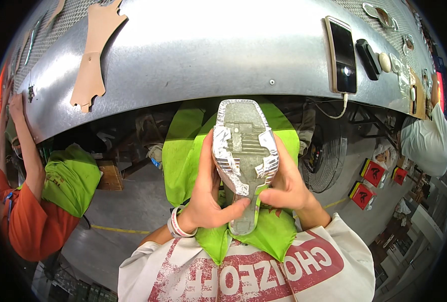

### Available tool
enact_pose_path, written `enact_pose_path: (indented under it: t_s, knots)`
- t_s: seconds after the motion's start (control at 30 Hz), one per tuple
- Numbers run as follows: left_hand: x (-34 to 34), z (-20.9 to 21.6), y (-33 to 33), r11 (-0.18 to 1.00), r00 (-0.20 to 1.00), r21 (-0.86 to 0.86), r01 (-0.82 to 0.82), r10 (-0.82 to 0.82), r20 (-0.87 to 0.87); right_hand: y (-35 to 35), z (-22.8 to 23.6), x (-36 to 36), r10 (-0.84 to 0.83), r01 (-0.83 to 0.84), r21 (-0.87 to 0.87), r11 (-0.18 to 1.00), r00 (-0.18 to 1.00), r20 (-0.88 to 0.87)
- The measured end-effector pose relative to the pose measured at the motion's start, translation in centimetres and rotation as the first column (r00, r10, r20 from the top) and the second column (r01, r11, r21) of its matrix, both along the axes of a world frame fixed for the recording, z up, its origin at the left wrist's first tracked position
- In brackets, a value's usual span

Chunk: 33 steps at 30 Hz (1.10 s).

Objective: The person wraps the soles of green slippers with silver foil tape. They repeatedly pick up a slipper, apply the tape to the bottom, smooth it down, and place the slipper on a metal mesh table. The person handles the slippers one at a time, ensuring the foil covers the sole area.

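Note:
Between my two hands is a square-toed shoe upper (243, 136), bottom side up, its toe pointing away from me. Its grey underside is ribbed in the middle, and shiny silver material is folded over both edges. My left hand (204, 196) wraps its left side, with the thumb on the narrow waist. From the right, my right hand (287, 186) grips the other side, thumb near the waist too. Fingers of both hands are partly hidden beneath the piece. A green apron (183, 171) covers my lap below it.
A metal worktable (193, 65) curves across in front, bearing a tan leather piece (90, 65), a charging phone (343, 55) and a black case (368, 59). Co-workers (45, 221) sit at left and right. A floor fan (326, 161) and red boxes (373, 172) stand to the right.

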<state>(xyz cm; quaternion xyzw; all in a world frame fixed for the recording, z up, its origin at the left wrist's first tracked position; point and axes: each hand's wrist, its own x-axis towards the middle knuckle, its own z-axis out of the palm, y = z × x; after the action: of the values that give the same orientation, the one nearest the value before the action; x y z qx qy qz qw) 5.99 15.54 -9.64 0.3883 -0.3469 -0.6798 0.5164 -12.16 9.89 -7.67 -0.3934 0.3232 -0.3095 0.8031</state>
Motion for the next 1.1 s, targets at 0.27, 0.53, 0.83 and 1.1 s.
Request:
enact_pose_path:
  t_s: [0.27,0.53,0.83,1.1]
  knots:
    - [-0.1,-0.1,0.1,0.999,0.997,-0.040,0.015,-0.012,0.073,1.1,0.3,0.3,-0.037,0.026,-0.084,0.996,0.990,-0.138]
    - [-0.1,-0.2,0.1,0.998,0.996,-0.067,0.020,-0.013,0.092,0.8,0.5,0.4,-0.030,0.017,-0.072,0.997,0.983,-0.179]
    - [0.0,-0.1,0.2,0.996,0.992,-0.080,0.028,-0.017,0.124,0.6,1.0,0.6,-0.023,-0.006,-0.122,0.993,0.971,-0.238]
    - [0.0,-0.1,0.1,0.997,0.993,-0.073,0.028,-0.019,0.117,0.3,0.7,0.2,-0.003,-0.012,-0.081,0.997,0.983,-0.185]
